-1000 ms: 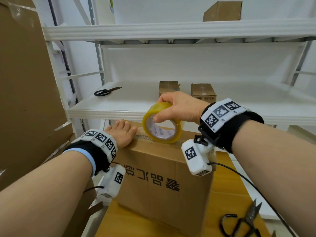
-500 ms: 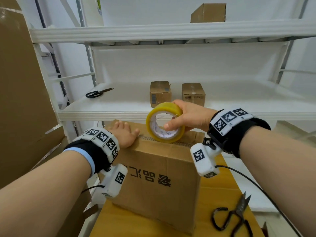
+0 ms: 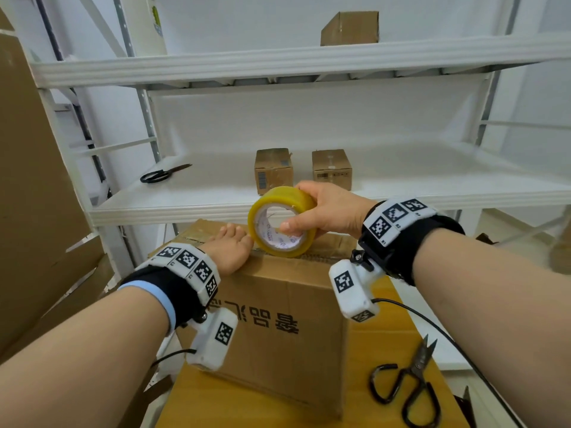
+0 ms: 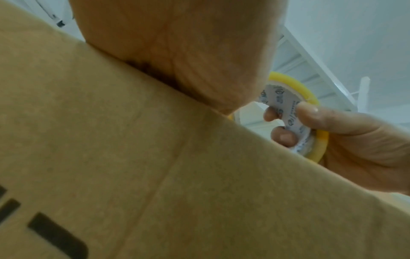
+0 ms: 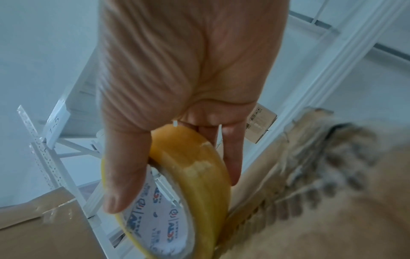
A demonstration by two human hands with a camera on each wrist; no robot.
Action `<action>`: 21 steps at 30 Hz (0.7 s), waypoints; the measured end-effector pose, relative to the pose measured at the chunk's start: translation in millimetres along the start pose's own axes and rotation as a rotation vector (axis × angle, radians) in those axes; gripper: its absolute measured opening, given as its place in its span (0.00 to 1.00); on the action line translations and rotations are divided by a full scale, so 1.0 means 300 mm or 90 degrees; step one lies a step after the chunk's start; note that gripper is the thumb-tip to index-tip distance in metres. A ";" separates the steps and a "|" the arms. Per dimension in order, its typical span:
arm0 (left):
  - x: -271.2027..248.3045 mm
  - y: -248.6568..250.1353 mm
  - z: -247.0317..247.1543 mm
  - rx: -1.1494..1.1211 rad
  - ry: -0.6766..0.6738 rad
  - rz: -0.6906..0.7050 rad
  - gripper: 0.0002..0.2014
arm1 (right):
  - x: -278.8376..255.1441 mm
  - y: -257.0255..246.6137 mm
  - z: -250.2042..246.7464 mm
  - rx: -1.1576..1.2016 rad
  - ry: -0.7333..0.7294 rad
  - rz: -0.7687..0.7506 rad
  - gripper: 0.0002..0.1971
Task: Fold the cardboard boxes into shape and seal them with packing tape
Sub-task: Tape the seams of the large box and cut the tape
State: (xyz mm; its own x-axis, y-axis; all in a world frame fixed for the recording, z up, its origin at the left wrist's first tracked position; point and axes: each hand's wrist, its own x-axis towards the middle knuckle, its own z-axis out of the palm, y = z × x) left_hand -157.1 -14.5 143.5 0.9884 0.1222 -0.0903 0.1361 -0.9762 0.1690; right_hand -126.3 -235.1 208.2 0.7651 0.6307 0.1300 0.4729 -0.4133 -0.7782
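Note:
A brown cardboard box (image 3: 278, 319) with black printed characters stands on a wooden table (image 3: 386, 350). My left hand (image 3: 228, 248) lies flat on the box's top near its front left edge, fingers straight. My right hand (image 3: 324, 211) grips a yellow roll of packing tape (image 3: 282, 222) just above the box top, thumb on the near face and fingers through the white core. In the right wrist view the tape roll (image 5: 195, 184) sits beside the corrugated flap edge (image 5: 299, 171). The left wrist view shows the box side (image 4: 155, 175) and the roll (image 4: 310, 122) beyond it.
Black scissors (image 3: 408, 384) lie on the table to the right of the box. A white metal shelf (image 3: 309, 193) behind holds two small cartons (image 3: 273, 169) (image 3: 331, 168) and another pair of scissors (image 3: 163, 174). Flat cardboard sheets (image 3: 34, 196) lean at the left. One carton (image 3: 350, 29) sits on the upper shelf.
My right hand has carried the tape roll a little to the right over the box top. The left hand stays flat on the box.

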 end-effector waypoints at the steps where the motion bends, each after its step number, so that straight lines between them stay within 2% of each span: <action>1: 0.012 -0.011 0.004 -0.006 -0.002 0.001 0.26 | -0.005 -0.010 -0.003 -0.037 0.010 -0.014 0.24; 4: 0.045 -0.047 0.021 0.025 -0.003 0.004 0.37 | -0.027 -0.045 -0.024 -0.110 0.064 -0.040 0.23; 5: 0.049 -0.054 0.025 0.039 -0.005 0.000 0.38 | -0.037 -0.050 -0.040 -0.112 0.093 -0.042 0.25; 9: 0.032 -0.045 0.024 0.027 -0.010 -0.005 0.29 | -0.089 -0.042 -0.125 -0.174 0.163 -0.022 0.31; 14: 0.033 -0.015 0.017 0.076 -0.021 -0.031 0.37 | -0.121 -0.020 -0.133 -0.198 0.171 -0.009 0.33; 16: -0.015 0.051 0.002 0.093 -0.028 -0.005 0.42 | -0.124 -0.015 -0.123 -0.177 0.190 -0.009 0.29; 19: -0.136 0.194 -0.026 0.009 -0.062 0.082 0.41 | -0.129 -0.009 -0.114 -0.102 0.215 -0.001 0.24; 21: -0.188 0.250 -0.037 0.026 -0.091 0.144 0.49 | -0.135 -0.006 -0.112 -0.051 0.229 -0.004 0.23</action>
State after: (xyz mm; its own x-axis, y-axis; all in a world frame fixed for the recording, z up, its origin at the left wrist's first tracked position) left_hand -202.0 -92.4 172.3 0.9734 -0.1232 -0.1929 -0.0926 -0.9827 0.1604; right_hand -143.4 -281.9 225.0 0.8595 0.3689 0.3537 0.5007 -0.4692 -0.7275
